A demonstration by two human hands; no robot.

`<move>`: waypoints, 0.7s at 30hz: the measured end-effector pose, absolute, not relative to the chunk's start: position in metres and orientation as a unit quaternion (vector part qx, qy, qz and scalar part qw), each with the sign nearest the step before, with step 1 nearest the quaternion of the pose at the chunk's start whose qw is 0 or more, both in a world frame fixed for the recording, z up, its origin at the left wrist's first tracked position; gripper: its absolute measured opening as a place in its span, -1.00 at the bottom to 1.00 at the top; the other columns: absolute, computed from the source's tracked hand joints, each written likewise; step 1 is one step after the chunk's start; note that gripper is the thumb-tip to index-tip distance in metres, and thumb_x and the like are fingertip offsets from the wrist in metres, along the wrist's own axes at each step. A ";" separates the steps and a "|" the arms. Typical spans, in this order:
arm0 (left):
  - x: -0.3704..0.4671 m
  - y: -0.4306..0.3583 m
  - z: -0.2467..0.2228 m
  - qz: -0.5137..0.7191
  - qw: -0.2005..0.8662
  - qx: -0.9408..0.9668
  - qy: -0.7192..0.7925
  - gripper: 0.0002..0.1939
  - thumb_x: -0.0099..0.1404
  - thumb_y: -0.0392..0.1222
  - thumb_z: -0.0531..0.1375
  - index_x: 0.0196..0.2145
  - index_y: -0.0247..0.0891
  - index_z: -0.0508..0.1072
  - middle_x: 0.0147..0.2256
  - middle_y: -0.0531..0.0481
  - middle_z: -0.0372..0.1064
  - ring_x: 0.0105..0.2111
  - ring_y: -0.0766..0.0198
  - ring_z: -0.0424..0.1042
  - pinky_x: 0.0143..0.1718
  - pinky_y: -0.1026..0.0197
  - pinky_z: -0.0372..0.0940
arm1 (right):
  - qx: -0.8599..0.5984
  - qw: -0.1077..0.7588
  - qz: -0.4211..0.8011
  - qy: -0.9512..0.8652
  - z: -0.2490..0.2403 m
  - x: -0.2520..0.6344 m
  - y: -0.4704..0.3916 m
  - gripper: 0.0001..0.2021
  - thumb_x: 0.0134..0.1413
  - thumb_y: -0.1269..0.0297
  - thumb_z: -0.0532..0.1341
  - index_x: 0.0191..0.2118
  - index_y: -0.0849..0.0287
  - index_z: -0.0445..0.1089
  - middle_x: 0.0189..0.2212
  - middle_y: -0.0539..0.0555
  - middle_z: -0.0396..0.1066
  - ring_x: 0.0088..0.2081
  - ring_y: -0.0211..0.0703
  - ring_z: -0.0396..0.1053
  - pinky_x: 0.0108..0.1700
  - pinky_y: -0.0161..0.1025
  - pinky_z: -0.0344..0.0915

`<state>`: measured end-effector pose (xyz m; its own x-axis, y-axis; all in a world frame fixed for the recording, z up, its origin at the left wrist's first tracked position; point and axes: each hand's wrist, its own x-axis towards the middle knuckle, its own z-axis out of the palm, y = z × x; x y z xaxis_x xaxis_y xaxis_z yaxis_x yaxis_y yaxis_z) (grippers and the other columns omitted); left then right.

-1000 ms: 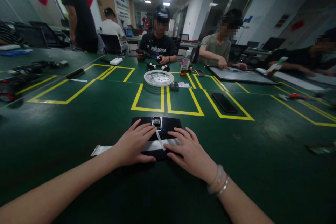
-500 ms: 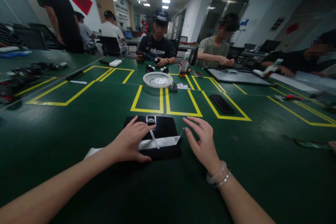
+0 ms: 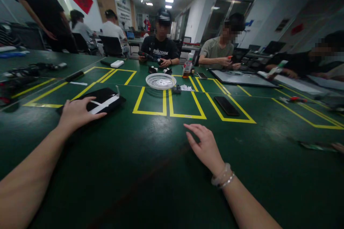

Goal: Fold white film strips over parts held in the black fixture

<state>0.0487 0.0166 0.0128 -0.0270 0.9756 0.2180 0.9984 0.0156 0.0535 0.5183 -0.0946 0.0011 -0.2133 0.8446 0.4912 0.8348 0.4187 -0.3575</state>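
Observation:
My left hand (image 3: 77,113) grips a flat black case (image 3: 113,103) at the left, with thumb and fingers spread over its near side. White strips cross on the case's top, and one strip end sticks up at its far right corner. The case lies across the yellow tape lines, partly covered by my hand; whether it is raised off the table I cannot tell. My right hand (image 3: 204,145) hovers over the bare green table (image 3: 156,157), fingers apart and holding nothing. Two bracelets (image 3: 223,177) circle the right wrist.
Beyond my hands stand a white round basket (image 3: 161,81) and a bottle (image 3: 187,68). A black phone (image 3: 226,105) lies to the right. Dark cabled gear (image 3: 27,75) is at far left. Co-workers sit across the table, one holding a dark tool (image 3: 149,57).
My left hand has carried the black case from the middle to the left and farther away. The right hand has stayed nearly in place.

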 end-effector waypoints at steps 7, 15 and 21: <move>-0.015 0.016 0.004 -0.059 0.054 -0.572 -0.816 0.13 0.07 0.59 0.04 0.24 -0.48 0.22 0.01 -0.47 0.31 -0.02 -0.37 0.31 -0.06 -0.14 0.12 | -0.541 0.240 0.032 -0.806 0.002 0.515 -0.097 -0.72 0.28 0.31 0.10 0.04 0.09 0.43 -0.11 0.14 0.49 -0.09 -0.01 0.42 -0.07 -0.02 0.30; -0.030 0.010 0.003 -0.019 -0.005 -0.514 -0.858 0.10 0.12 0.58 0.03 0.27 -0.45 0.20 0.08 -0.48 0.22 0.01 -0.38 0.25 -0.02 -0.24 0.18 | -0.534 0.223 0.034 -0.814 0.003 0.515 -0.098 -0.74 0.28 0.31 0.11 0.00 0.09 0.45 -0.14 0.12 0.50 -0.11 -0.03 0.42 -0.11 -0.05 0.31; -0.041 0.015 -0.002 -0.002 -0.074 -0.504 -0.861 0.14 0.10 0.60 0.07 0.33 -0.37 0.08 0.23 -0.53 -0.06 0.11 -0.50 0.11 -0.07 -0.34 0.22 | -0.533 0.216 0.039 -0.817 0.001 0.515 -0.098 -0.73 0.29 0.33 0.10 0.02 0.11 0.43 -0.14 0.11 0.49 -0.12 -0.04 0.42 -0.11 -0.04 0.31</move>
<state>-0.0406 0.0148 -0.0025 -0.4809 0.8678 -0.1251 0.8673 0.4918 0.0773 0.5151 -0.0983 0.0013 -0.3380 0.8882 0.3111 0.8547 0.4281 -0.2936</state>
